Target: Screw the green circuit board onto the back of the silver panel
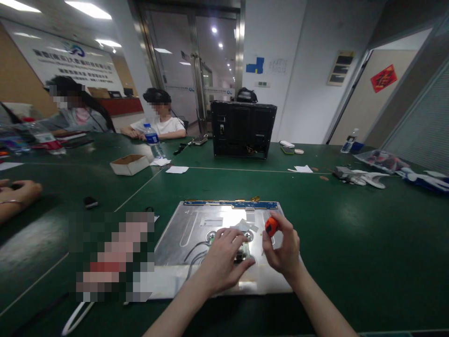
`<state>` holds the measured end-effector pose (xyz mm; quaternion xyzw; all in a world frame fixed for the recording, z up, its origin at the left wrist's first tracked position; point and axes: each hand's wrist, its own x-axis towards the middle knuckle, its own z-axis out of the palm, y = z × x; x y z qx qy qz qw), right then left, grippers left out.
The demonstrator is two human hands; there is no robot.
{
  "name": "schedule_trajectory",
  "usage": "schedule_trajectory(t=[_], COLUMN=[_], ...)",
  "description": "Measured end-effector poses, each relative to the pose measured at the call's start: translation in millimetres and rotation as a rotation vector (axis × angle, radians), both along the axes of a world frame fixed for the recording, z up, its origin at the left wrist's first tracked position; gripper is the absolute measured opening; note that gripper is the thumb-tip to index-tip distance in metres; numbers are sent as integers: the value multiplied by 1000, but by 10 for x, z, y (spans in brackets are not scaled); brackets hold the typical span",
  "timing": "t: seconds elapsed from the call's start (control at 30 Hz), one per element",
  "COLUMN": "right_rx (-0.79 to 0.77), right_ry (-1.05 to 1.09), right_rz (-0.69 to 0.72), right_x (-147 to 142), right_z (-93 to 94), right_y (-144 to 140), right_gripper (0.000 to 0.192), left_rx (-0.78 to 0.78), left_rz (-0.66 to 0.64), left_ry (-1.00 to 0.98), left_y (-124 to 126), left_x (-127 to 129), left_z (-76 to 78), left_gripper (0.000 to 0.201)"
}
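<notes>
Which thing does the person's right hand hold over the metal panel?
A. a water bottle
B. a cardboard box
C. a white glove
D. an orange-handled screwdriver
D: the right hand grips an orange-handled screwdriver above the metal panel, while the left hand presses on a small part beside it.

From my feed, ceiling panels (pixel 87 9) light the room evenly, and glare whitens the metal back plate (pixel 217 220). Edges bow with wide-angle distortion. Some patches are pixelated.
</notes>
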<state>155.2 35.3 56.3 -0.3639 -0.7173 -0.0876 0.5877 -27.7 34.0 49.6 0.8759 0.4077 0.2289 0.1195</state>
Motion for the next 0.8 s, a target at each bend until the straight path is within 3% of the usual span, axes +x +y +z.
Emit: schedule_trajectory(t=[0.13,0.27,0.43,0.53,0.8], right_rx=[-75,-298,-735,-930,-1069], right_ry=[42,65,-368,-533,-578], right_rz=[-107,-222,-360,-415,-498], right_x=[106,169,256,305,356], right_z=[-12,30,-27,-176,-483], right_y=[53,81,-28,-139,-336], right_gripper=[39,32,21,28,35], left_rx=[100,143,85,30,-75], left_rz=[90,247,445,535,696], left_ry=[-51,-58,5,88,350], left_y=[-10,-121,-320,-401,-429], left_x=[-228,-547,-925,-1067,-1151], left_z=[76,4,-233,-349,-381], left_gripper=[27,33,46,53,56])
